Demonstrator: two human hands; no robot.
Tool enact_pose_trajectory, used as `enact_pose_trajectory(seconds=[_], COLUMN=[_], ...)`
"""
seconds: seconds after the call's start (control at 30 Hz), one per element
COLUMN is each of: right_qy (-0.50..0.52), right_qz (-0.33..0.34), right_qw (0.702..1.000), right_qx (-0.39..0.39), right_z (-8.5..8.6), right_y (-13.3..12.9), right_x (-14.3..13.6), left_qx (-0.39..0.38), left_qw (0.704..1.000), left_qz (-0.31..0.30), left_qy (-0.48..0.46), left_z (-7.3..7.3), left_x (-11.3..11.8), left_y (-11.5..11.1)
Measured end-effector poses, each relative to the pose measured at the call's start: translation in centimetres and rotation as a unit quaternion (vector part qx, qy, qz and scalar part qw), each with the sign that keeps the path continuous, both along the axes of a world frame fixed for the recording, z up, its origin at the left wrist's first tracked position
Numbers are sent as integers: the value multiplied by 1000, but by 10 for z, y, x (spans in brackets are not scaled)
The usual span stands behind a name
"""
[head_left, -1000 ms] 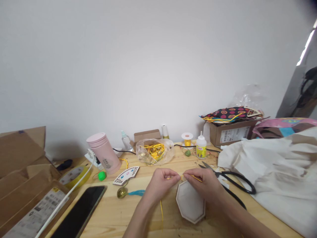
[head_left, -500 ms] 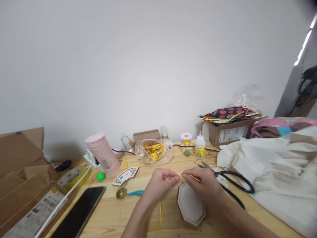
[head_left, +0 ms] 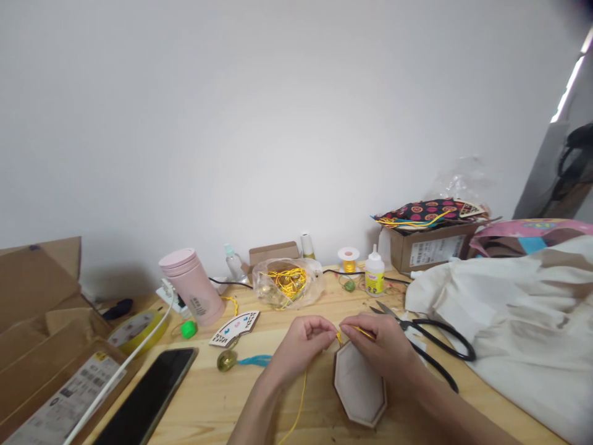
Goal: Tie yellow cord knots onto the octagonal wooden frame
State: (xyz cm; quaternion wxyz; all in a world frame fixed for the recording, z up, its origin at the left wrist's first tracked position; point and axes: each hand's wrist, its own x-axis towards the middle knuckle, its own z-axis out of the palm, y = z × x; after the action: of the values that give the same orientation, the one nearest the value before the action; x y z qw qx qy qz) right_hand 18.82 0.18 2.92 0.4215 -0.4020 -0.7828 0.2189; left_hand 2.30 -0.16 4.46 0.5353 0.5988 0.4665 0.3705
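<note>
Near the middle of the table my left hand pinches yellow cord, whose loose end trails down to the bottom edge. Facing it, my right hand is closed on the same cord, its fingertips close to those of my left hand. An octagonal piece with a pale face and dark rim hangs from the cord under my right hand, which covers its upper right edge. The knot between the fingertips is too small to make out.
Black-handled scissors lie right of my right hand, below a glue bottle. Leftward are a fan-shaped piece, a brass bell, a phone and a pink cup. White cloth covers the right side.
The octagonal piece has shifted slightly down and right. The trailing cord now curves toward the lower left. Both hands have stayed nearly in place.
</note>
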Motion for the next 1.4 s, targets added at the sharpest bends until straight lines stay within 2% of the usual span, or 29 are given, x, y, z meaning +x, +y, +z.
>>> enact_pose_trajectory(seconds=[0.23,0.5,0.77,1.03,1.23,1.4], right_qy=[16,25,69,130,140,156], right_qz=[3,-1,-20,20,23,9], right_qw=[1000,1000,994,982,986,985], right_qx=[6,9,-83,-133,-93,-73], right_z=[0,2,7,11,12,13], right_y=[-1,-2,-7,-12,-11,-10], right_x=[0,0,-3,-4,-3,0], left_qx=[-2,-18,-39,-41,-21,-35], left_qw=[1000,999,995,994,995,993], left_qz=[14,-6,23,25,37,35], left_qy=[20,-44,-90,-98,-94,-110], left_z=[1,2,-1,-3,-1,-3], left_x=[1,3,8,14,14,11], left_y=[-1,-2,-4,-5,-4,-1])
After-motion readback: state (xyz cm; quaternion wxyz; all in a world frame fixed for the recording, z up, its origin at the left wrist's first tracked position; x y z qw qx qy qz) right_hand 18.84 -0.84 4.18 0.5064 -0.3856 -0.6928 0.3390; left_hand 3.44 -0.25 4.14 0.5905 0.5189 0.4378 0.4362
